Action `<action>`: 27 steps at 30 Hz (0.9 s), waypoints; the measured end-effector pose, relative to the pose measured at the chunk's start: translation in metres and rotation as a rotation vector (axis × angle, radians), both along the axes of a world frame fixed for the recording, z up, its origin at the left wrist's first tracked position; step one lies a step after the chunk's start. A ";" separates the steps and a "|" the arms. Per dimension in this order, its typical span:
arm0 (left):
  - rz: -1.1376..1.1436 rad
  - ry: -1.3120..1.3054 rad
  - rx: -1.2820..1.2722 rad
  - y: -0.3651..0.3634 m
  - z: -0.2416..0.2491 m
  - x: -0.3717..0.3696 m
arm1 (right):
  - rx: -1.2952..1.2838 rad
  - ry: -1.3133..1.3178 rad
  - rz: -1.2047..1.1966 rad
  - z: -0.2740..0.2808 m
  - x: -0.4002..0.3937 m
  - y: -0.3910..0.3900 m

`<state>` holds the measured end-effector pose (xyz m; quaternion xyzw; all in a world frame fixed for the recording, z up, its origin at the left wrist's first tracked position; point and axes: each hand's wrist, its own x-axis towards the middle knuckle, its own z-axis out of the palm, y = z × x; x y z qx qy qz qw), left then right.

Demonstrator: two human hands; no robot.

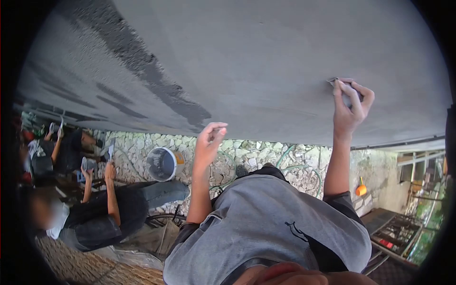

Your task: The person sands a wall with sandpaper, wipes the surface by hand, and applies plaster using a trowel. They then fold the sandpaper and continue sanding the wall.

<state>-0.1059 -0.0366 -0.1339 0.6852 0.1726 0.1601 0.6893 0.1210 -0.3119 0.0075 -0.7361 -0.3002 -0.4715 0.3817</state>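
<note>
My right hand (352, 105) is closed and pressed up against a grey plastered wall (266, 71). A small, thin, greyish piece (331, 81) is pinched at its fingertips, with one pointed corner showing; its kind is not clear. Pale grey dust coats those fingers. My left hand (210, 142) is raised near the wall's lower edge, fingers loosely bent and thumb apart, with nothing visible in it. The wall is mostly smooth around both hands. Darker, rough patches (137, 61) run across it to the left.
A white bucket (165, 164) with grey contents stands on rubble stones (242, 154). A green hose (304, 167) snakes over them. At left, a co-worker (109, 209) holds a trowel (111, 149); another person (52, 149) works beyond. An orange dipper (361, 189) lies at right.
</note>
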 end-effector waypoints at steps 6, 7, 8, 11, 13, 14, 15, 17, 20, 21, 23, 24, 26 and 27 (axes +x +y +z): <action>0.014 -0.007 -0.004 0.001 0.000 0.005 | -0.060 0.153 -0.115 0.010 -0.014 0.004; 0.006 -0.010 -0.002 0.001 0.001 0.006 | -0.057 0.151 -0.122 0.014 -0.015 0.005; -0.002 0.010 0.006 0.001 0.002 0.006 | -0.032 0.183 -0.140 0.017 -0.016 0.005; -0.015 0.034 0.014 0.002 0.003 0.008 | 0.005 0.280 -0.172 0.028 -0.024 0.007; -0.018 0.038 0.011 0.003 0.004 0.009 | 0.014 0.343 -0.184 0.035 -0.027 0.008; -0.018 0.032 0.026 0.003 0.003 0.009 | 0.011 0.372 -0.184 0.039 -0.028 0.007; -0.017 0.024 0.040 0.003 0.003 0.010 | 0.009 0.400 -0.183 0.040 -0.028 0.007; -0.013 0.016 0.039 0.002 0.003 0.011 | -0.006 0.402 -0.175 0.040 -0.026 0.005; 0.005 0.002 0.034 0.000 0.002 0.013 | -0.031 0.409 -0.157 0.043 -0.024 0.002; 0.017 -0.002 0.031 0.000 0.002 0.013 | -0.041 0.417 -0.149 0.044 -0.023 0.001; 0.018 0.000 0.030 -0.001 0.001 0.015 | -0.058 0.427 -0.135 0.044 -0.020 -0.001; 0.019 0.003 0.030 -0.001 0.000 0.016 | -0.076 0.440 -0.120 0.044 -0.019 -0.002; 0.020 -0.003 0.024 -0.002 -0.001 0.018 | -0.091 0.448 -0.108 0.047 -0.017 -0.004; 0.022 -0.010 0.020 -0.001 -0.001 0.019 | -0.104 0.455 -0.094 0.048 -0.016 -0.005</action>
